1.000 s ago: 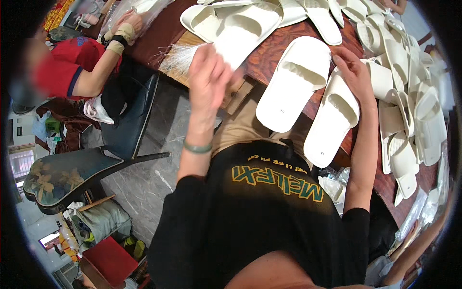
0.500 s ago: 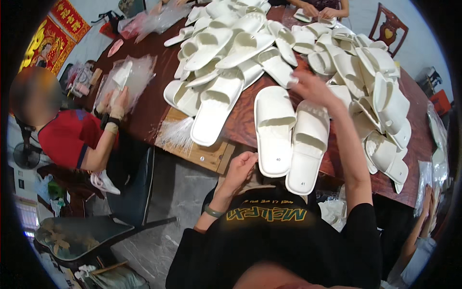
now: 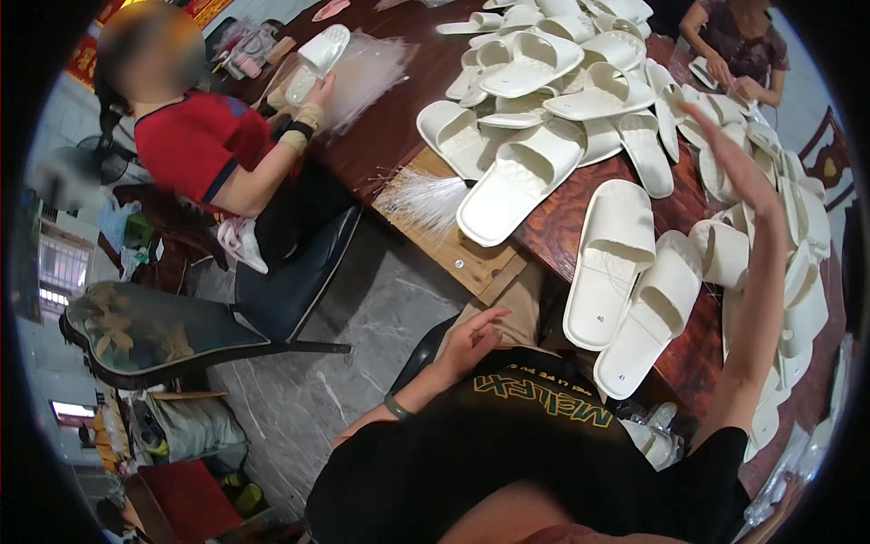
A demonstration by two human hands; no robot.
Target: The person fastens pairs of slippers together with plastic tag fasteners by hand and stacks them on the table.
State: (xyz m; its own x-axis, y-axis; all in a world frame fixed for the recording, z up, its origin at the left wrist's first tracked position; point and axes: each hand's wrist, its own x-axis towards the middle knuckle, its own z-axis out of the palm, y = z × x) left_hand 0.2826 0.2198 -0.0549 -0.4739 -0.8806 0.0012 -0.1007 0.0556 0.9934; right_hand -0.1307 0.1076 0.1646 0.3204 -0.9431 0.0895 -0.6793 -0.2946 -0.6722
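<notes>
Two white slippers rest side by side at the near table edge, the left slipper (image 3: 594,313) and the right slipper (image 3: 633,352), their toes overhanging toward me. My left hand (image 3: 473,341) is just left of them, above my lap, fingers spread and nothing held. Beyond the pair, my right hand (image 3: 729,154) reaches over the slipper pile with its fingers stretched out. No slipper is visibly gripped by it; I cannot tell whether it touches one. A larger white slipper (image 3: 507,195) lies left of the pair, by a bundle of thin clear plastic strands (image 3: 430,199).
An open wooden drawer (image 3: 494,272) juts from the dark red table (image 3: 376,127). At the left, a person in red (image 3: 204,150) holds a slipper (image 3: 319,56) over clear bags. Another person (image 3: 739,45) works at the far right. A dark chair (image 3: 299,281) stands at my left.
My view has swung left, shifting the scene rightward. My left hand has come away from the left slipper. My right hand has moved farther right over the pile. The person in red has raised a slipper.
</notes>
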